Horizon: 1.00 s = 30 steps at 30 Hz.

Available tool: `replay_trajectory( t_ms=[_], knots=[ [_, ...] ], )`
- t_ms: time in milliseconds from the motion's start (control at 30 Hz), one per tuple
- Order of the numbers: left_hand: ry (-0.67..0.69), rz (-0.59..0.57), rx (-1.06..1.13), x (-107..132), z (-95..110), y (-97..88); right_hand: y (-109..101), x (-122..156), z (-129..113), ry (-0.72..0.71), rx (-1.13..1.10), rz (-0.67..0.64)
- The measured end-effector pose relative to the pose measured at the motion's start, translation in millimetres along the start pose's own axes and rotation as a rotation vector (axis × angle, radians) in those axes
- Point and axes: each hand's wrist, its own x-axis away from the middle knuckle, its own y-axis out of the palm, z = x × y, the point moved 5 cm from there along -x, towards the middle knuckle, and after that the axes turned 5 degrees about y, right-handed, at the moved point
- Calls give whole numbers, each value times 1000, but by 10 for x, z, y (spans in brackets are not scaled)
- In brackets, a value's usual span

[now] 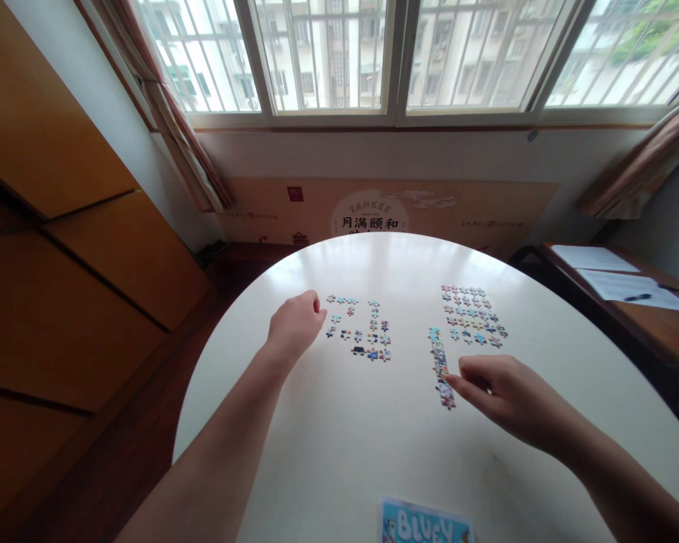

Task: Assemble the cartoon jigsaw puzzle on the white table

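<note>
My left hand [297, 324] is closed, its fingers curled under, beside the left edge of a loose group of jigsaw pieces [373, 339]. Whatever it may hold is hidden. On the right, my right hand [503, 385] is closed too, with one digit stretched to the right edge of a narrow joined jigsaw strip [440, 362]. Its tip touches the strip's lower half. Just beyond that hand, more separate jigsaw pieces [472, 311] lie in rough rows, face up, in mixed colours.
Everything lies on a round white table [328, 452]. A blue "BLUEY" picture box or card [427, 520] is at the near edge, partly cut off. A wooden side table [671, 332] with papers [634, 290] stands right; a wooden cabinet [62, 286] stands left.
</note>
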Motion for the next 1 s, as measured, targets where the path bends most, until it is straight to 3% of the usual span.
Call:
replay_trajectory(
  t_ms=[200, 433, 500, 567, 700, 767, 1000],
  knots=[
    [-19, -246, -69, 83, 46, 78, -13, -5, 7, 17, 24, 14],
    [-35, -299, -85, 99, 72, 75, -25, -13, 2, 30, 30, 8],
    [-29, -271, -98, 96, 109, 69, -30, -15, 5, 37, 27, 5],
    [32, -165, -114, 98, 216, 63, -44, -18, 8, 46, 29, 17],
    [379, 46, -130, 198, 614, 188, -86, -33, 9, 55, 36, 41],
    [471, 81, -135, 273, 753, 310, -112, -40, 3, 56, 31, 52],
    [490, 29, -142, 339, 918, 585, -166, -53, -46, 44, -5, 84]
  ],
)
